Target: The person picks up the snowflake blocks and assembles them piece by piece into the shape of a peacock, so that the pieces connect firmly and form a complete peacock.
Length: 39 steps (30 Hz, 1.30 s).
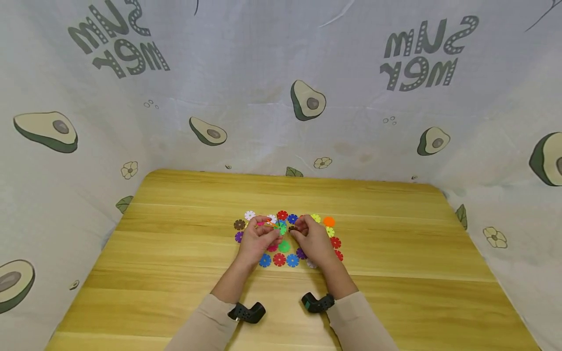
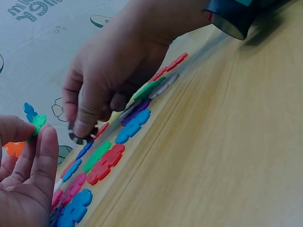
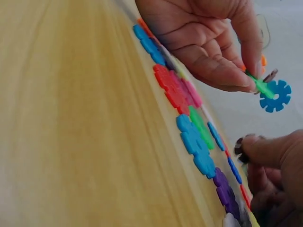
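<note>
My left hand (image 1: 259, 240) pinches a green notched disc (image 3: 259, 86) between thumb and fingers. Slotted into it is a blue notched disc (image 3: 282, 105), and orange and brown pieces stick out of the same small cluster. Close by on the right, my right hand (image 1: 314, 243) pinches a dark brown notched disc (image 2: 75, 136) at its fingertips. A short gap separates this brown disc from the cluster. Both hands are above the loose discs lying on the table, hiding some of them in the head view.
Several flat notched discs lie in rows on the wooden table (image 1: 175, 273), among them a red disc (image 1: 279, 259), a green disc (image 1: 284, 246) and an orange disc (image 1: 329, 222). Behind the table hangs a white printed cloth (image 1: 254, 122). Each wrist wears a black camera.
</note>
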Tool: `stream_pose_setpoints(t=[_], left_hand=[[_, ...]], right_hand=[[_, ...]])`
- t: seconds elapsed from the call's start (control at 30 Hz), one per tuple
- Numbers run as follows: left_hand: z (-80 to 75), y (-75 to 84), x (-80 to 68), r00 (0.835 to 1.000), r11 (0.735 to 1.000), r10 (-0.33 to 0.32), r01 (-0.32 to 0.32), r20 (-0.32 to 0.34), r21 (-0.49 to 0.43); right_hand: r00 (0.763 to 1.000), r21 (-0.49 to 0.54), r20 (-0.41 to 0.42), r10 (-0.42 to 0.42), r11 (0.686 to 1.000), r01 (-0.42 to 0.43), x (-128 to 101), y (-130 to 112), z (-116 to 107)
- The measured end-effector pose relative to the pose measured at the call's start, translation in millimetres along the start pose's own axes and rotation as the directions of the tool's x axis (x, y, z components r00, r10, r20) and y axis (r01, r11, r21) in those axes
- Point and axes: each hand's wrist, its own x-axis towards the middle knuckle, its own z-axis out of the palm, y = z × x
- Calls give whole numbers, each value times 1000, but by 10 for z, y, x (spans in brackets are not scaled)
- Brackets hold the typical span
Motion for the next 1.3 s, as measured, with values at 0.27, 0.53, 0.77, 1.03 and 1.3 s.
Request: stream_pose_setpoints(t=[0.27, 0.53, 0.77, 1.03, 1.3], left_hand=[[-1, 2, 8, 1000, 1000, 15, -15, -11, -8], [4, 5, 13, 1000, 999, 15, -15, -10, -33], [7, 10, 0, 999, 1000, 14, -15, -32, -16], [-4, 8, 2, 999, 1000, 15, -16, -35, -13], [-13, 0, 2, 1000, 999, 26, -26, -13, 21]], right_hand=[[1000, 354, -8, -24, 935, 25, 17, 7, -36], [994, 427, 36, -102, 901, 77, -9, -4, -44], [990, 387, 38, -136, 915, 111, -33, -1, -36], [995, 382, -4, -98, 919, 92, -32, 8, -50], [993, 384, -19, -121, 915, 119, -27, 7, -47]])
